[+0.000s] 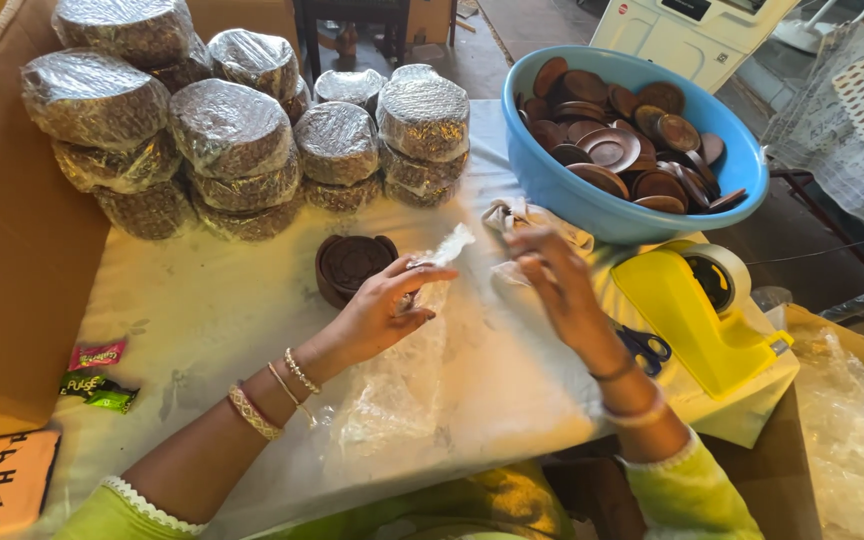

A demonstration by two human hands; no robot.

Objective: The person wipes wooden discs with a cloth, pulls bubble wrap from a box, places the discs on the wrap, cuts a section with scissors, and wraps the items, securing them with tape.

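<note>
One camera is sitting on the person's head and is looking down and forward at the white table (202, 300), so both forearms are coming up from the bottom edge and the left hand (377, 310) and right hand (557, 285) are showing close in the middle. It is staying near enough that the hands are filling much of the picture, while the wrapped stacks (232, 130) and the blue bowl (592, 200) are lying farther off toward the top. There is only this one view, so nothing is being shared with another.
</note>
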